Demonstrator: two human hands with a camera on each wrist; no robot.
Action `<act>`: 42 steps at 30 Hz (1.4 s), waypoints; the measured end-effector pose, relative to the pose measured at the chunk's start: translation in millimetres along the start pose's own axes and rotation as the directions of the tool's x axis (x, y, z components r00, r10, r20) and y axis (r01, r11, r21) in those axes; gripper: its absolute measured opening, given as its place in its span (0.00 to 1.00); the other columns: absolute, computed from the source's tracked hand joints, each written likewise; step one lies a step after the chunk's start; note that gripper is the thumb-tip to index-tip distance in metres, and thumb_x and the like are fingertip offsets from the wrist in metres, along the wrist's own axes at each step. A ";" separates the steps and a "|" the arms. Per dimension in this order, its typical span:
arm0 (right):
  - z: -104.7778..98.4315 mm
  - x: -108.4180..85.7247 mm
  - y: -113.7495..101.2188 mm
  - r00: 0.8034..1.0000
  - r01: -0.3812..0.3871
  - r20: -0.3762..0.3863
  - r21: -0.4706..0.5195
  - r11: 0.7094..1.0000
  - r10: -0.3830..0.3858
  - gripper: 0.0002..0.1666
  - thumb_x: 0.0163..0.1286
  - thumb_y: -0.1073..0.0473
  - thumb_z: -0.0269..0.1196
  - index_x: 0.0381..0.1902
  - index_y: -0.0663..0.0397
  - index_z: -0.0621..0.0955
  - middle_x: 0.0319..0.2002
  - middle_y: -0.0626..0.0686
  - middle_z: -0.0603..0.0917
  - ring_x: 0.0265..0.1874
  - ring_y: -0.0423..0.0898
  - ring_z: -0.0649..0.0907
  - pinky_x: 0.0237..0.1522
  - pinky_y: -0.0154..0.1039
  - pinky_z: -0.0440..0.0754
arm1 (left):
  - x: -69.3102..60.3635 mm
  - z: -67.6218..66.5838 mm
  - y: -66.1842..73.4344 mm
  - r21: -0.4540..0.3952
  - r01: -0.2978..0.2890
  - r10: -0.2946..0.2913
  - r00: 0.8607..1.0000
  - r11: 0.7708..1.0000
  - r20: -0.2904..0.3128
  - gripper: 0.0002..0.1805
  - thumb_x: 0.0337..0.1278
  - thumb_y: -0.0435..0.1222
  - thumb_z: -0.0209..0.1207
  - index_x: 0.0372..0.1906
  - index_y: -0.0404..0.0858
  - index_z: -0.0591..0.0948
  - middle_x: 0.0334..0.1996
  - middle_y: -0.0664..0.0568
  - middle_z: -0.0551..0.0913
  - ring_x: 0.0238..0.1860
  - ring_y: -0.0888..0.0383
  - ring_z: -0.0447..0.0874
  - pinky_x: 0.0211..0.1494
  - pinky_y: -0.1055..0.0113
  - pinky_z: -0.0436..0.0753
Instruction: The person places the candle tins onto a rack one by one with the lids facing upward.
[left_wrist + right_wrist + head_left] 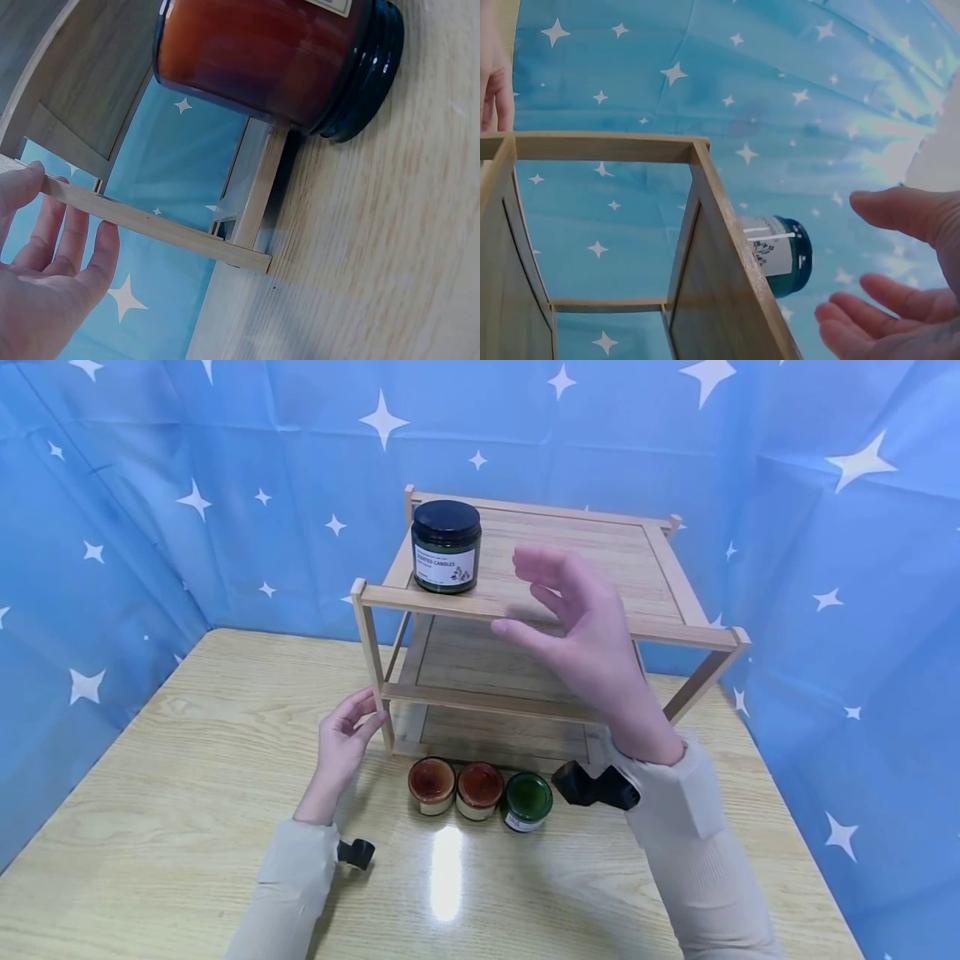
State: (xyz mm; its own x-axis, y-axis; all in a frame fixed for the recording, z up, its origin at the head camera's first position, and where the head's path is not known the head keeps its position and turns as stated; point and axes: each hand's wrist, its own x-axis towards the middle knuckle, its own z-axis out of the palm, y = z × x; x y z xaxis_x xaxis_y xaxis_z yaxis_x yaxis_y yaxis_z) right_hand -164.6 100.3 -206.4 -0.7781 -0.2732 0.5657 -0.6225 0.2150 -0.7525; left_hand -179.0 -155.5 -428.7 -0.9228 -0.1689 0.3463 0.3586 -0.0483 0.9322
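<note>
A wooden shelf [495, 699] with three tiers stands on the table. My left hand [347, 737] holds its front left post, thumb on one side and fingers on the other, as the left wrist view shows. On the top tier, at the left front corner, sits a dark green scented candle jar [446, 560] with a black lid and white label. My right hand [581, 627] hovers above the top tier's front edge, right of that jar and apart from it. Its fingers are spread from the thumb in a loose curve, with nothing between them.
Before the shelf's base stand two amber candle jars [432, 783] and a smaller-looking green candle jar [527, 800], side by side on the wooden table [180, 793]. Blue star-patterned cloth [300, 468] hangs behind and at both sides.
</note>
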 end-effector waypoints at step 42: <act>-0.6 -103.8 48.2 0.995 -0.091 0.031 0.023 0.996 0.090 0.32 0.48 0.79 0.68 0.53 0.70 0.73 0.53 0.62 0.77 0.54 0.50 0.76 0.59 0.37 0.73 | -0.3 -1.0 -2.7 -0.043 -0.023 0.023 1.000 0.999 -0.001 0.22 0.51 0.15 0.55 0.50 0.35 0.80 0.38 0.55 0.84 0.41 0.63 0.80 0.48 0.73 0.81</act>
State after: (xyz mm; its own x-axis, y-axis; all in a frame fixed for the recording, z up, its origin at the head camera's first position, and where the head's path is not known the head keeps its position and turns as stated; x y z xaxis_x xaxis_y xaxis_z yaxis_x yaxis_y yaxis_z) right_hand -113.9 139.6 -301.2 -0.8280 -0.2815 0.4849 -0.5472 0.2173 -0.8083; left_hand -179.6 -156.3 -431.4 -0.9142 -0.1711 0.3673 0.3853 -0.0868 0.9187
